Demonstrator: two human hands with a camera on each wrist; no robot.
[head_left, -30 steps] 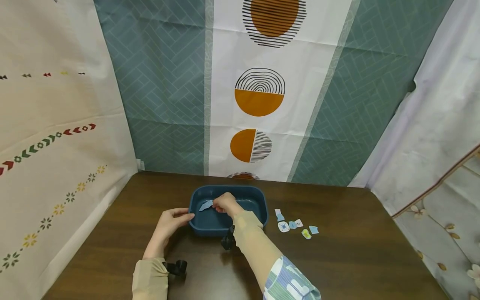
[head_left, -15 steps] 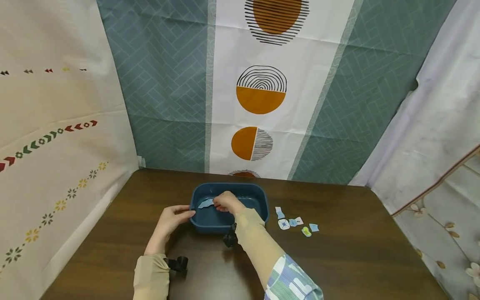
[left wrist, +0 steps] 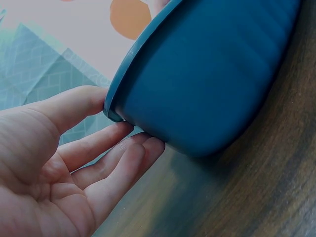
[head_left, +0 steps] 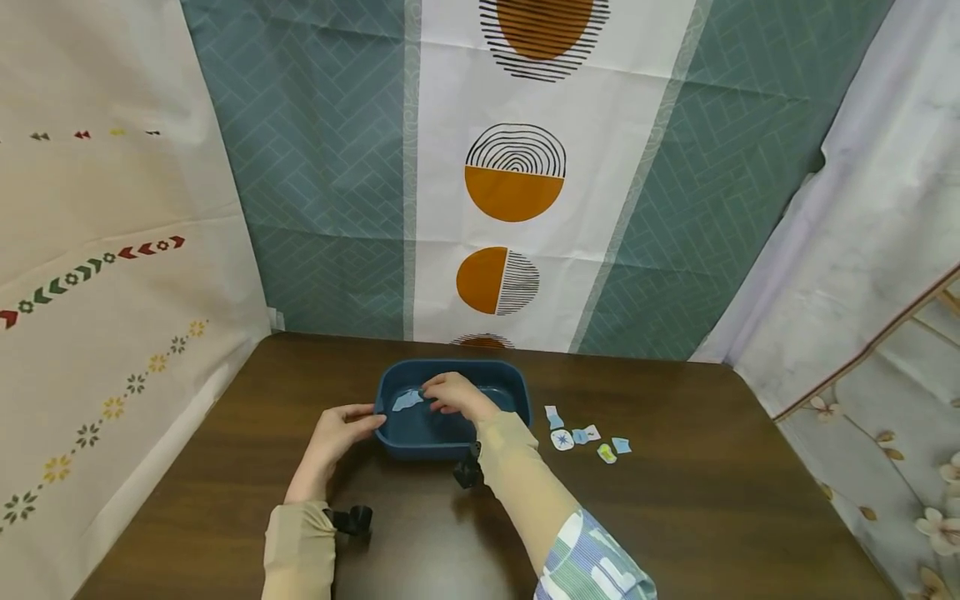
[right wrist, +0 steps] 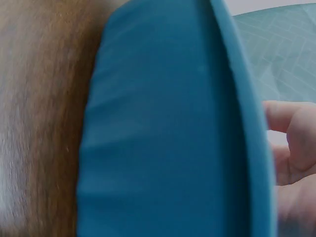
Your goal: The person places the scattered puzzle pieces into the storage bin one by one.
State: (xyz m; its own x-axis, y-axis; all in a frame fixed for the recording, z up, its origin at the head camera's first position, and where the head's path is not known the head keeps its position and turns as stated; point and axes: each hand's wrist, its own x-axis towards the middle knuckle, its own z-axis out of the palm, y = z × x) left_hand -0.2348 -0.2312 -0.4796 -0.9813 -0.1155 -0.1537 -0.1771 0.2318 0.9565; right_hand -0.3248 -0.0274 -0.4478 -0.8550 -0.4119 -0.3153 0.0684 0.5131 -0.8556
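Note:
A dark blue rectangular plastic tub [head_left: 453,452] stands on the brown table. My left hand [head_left: 341,435] pinches its left rim, thumb on the rim and fingers against the outer wall, as the left wrist view [left wrist: 74,163] confirms. Inside the tub, towards its left end, lies a light blue, irregular paper-like piece [head_left: 407,401]. Just right of this piece is my right hand [head_left: 459,395], reaching over the near rim with its fingers parted. In the right wrist view the tub wall [right wrist: 163,123] hides the fingertips of that hand [right wrist: 296,153], so contact with the piece is unclear.
Right of the tub, several small cut-outs lie on the table [head_left: 675,517]: a compass-rose piece [head_left: 562,440], a yellow-green piece [head_left: 607,453] and blue-and-white pieces [head_left: 621,445]. Patterned cloths [head_left: 337,167] hang behind and at both sides.
My right hand's fingers have parted and drawn slightly away from the light blue piece they held. The left hand keeps its grip on the rim. The head view has shifted slightly.

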